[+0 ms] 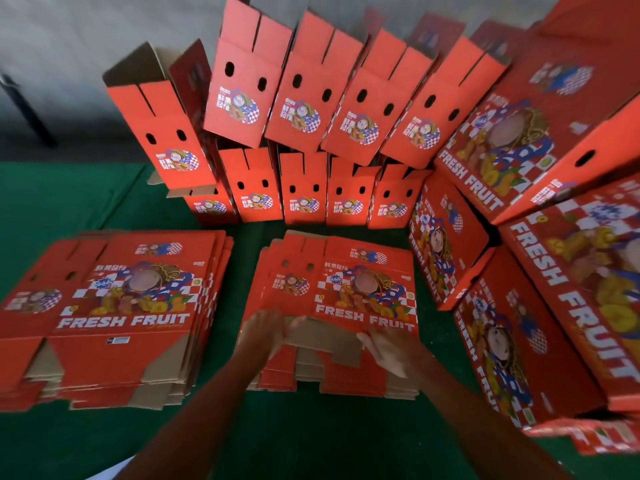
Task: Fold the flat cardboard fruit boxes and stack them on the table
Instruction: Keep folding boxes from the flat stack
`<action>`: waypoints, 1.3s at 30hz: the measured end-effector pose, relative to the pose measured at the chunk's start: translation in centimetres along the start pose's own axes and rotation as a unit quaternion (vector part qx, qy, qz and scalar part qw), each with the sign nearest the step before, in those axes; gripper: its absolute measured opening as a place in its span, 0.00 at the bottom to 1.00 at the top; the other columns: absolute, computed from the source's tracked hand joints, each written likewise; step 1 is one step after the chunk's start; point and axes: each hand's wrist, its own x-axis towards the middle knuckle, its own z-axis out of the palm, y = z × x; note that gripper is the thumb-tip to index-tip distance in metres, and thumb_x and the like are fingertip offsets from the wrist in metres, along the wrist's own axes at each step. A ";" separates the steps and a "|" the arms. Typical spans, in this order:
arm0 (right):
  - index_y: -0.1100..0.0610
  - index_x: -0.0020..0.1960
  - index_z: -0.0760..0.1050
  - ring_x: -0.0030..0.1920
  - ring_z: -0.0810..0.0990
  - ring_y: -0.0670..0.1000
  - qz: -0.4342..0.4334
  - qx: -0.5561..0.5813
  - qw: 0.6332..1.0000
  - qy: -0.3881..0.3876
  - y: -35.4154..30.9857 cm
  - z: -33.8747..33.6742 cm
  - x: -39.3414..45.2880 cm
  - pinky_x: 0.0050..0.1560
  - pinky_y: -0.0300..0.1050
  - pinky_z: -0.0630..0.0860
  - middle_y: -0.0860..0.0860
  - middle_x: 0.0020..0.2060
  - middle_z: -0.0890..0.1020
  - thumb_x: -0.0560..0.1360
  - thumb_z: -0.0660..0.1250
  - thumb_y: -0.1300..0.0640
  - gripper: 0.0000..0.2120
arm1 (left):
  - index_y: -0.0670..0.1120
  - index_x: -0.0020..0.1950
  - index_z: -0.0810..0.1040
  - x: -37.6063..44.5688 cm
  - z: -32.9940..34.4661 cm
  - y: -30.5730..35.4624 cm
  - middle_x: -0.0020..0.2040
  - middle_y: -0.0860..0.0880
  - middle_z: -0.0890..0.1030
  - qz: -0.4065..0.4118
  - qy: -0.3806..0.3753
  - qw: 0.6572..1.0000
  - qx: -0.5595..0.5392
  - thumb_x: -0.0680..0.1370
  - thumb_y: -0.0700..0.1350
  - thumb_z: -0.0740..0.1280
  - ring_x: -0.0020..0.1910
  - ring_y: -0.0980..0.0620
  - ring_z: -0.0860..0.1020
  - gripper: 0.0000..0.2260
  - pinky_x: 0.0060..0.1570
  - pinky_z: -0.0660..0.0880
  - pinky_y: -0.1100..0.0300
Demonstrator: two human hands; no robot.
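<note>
While the near edge of the top flat box (349, 292) is being lifted off the middle pile (332, 372), both hands are set at that edge. The left hand (263, 332) is laid at the left part of the raised edge, fingers pointing forward and to the right; motion blur keeps it from being told whether the cardboard is pinched or merely touched. The right hand (389, 348) is spread flat, fingers straight, on the brown flap just right of it, apparently to steady the sheet as it is peeled free. Both forearms are stretched forward from the bottom of the view and converge on the pile.

To the left of the hands, well apart, a second pile of flat boxes (114, 317) has been laid on the green table cover (311, 441), probably as stock kept within reach. Beyond the hands, folded boxes (304, 188) have been stood in two tiers, flaps up, and to the right larger folded boxes (540, 140) have been stacked on their sides, so that the space in front is left for folding.
</note>
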 end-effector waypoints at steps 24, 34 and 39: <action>0.48 0.53 0.78 0.47 0.80 0.49 -0.051 0.089 0.987 0.125 -4.1 -27.6 -0.4 0.47 0.50 0.77 0.47 0.47 0.82 0.81 0.67 0.45 0.07 | 0.52 0.70 0.72 -9.0 -16.2 -2.2 0.42 0.48 0.83 -0.054 0.372 0.741 -0.556 0.80 0.42 0.70 0.33 0.55 0.80 0.19 0.32 0.77 0.58; 0.55 0.73 0.69 0.43 0.85 0.51 0.098 0.157 0.979 -0.079 -3.7 -22.6 -5.0 0.35 0.40 0.79 0.52 0.54 0.79 0.78 0.73 0.56 0.26 | 0.40 0.55 0.86 -9.2 -12.3 -4.4 0.52 0.40 0.86 -0.239 0.381 0.649 -0.613 0.80 0.36 0.63 0.49 0.45 0.82 0.12 0.49 0.76 0.57; 0.55 0.65 0.79 0.40 0.77 0.41 0.056 0.213 0.975 0.008 -2.8 -23.4 -4.3 0.36 0.36 0.73 0.51 0.57 0.81 0.79 0.70 0.60 0.15 | 0.46 0.61 0.84 -9.7 -13.2 -3.7 0.59 0.44 0.84 -0.232 0.404 0.572 -0.675 0.83 0.44 0.64 0.57 0.45 0.81 0.11 0.53 0.75 0.58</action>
